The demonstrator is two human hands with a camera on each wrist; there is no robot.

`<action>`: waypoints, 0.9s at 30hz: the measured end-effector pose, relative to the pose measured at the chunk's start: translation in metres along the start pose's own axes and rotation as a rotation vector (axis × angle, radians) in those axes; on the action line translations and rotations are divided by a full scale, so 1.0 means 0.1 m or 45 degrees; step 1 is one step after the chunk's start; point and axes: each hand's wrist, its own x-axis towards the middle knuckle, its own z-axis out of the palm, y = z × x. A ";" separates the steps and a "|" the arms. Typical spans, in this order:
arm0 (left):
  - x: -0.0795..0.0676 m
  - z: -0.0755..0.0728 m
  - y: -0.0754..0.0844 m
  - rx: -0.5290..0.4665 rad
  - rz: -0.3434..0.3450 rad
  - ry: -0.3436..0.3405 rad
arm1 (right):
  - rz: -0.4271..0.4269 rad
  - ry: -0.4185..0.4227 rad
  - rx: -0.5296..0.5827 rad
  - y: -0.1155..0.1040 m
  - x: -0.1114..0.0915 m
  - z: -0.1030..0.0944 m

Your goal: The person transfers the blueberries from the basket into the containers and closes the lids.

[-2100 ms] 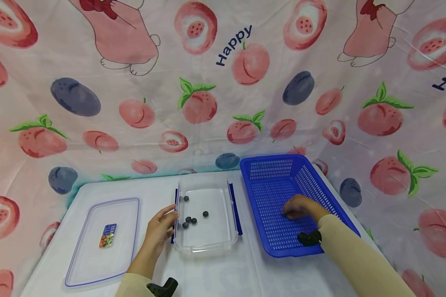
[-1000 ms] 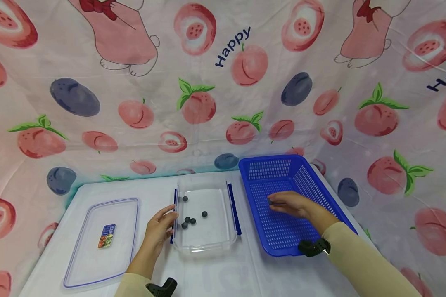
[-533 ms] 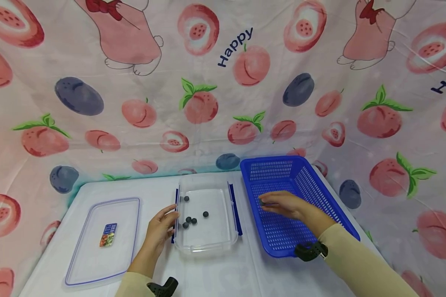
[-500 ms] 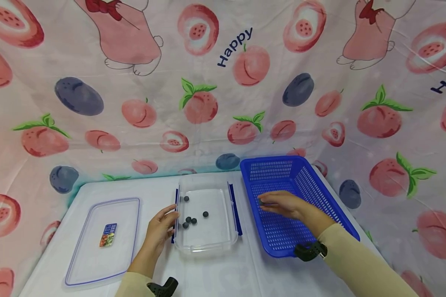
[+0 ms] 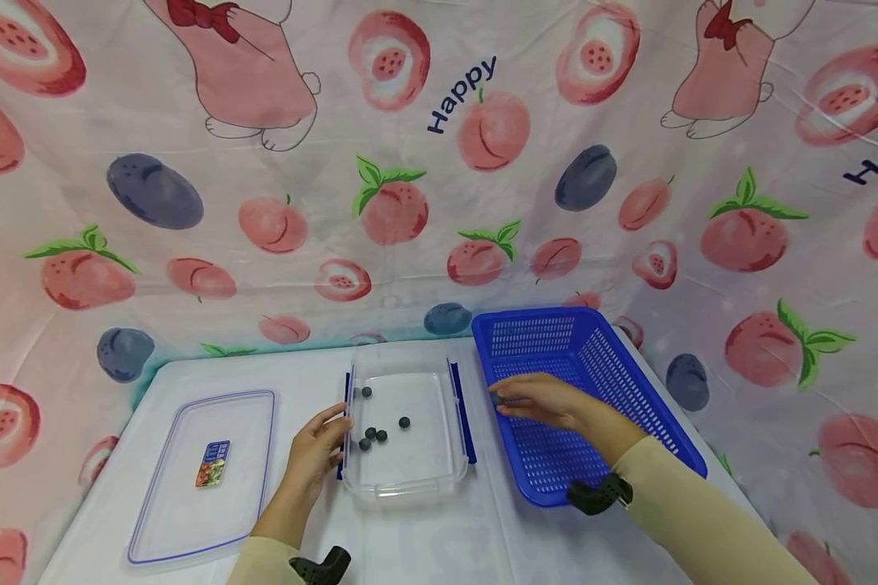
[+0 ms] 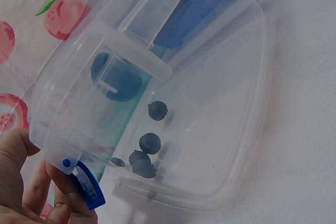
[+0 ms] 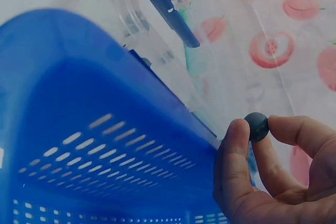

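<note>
A blueberry point(image 7: 256, 126) is pinched between the thumb and fingertips of my right hand point(image 5: 541, 400), over the left side of the blue basket point(image 5: 607, 349). In the head view only a bit of that berry shows at the fingertips. My left hand point(image 5: 313, 451) holds the left side of the clear plastic container point(image 5: 423, 491), thumb and fingers at its rim beside the blue clip point(image 6: 90, 186). Several blueberries lie inside it: a cluster point(image 5: 371, 434) at the left, one blueberry point(image 5: 404, 422) near the middle and another blueberry point(image 5: 367, 392) towards the back.
The container's clear lid point(image 5: 171, 520), with a blue edge and a label point(image 5: 213, 464), lies flat at the left. Another blue clip point(image 5: 463, 414) hangs open on the container's right side, between it and the basket. A fruit-print cloth point(image 5: 395, 325) hangs behind the white table point(image 5: 483, 552).
My right hand has lifted a blueberry from the basket floor and moved left towards the basket's left rim. My left hand stays at the container, and the berries inside it have not moved.
</note>
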 end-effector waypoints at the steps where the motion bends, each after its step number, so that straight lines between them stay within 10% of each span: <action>1: 0.00 0.00 0.00 -0.001 0.000 -0.001 | 0.000 -0.003 0.006 -0.01 0.00 0.01; 27: 0.00 0.00 0.03 -0.002 -0.005 0.003 | -0.002 -0.099 0.097 -0.13 0.21 0.37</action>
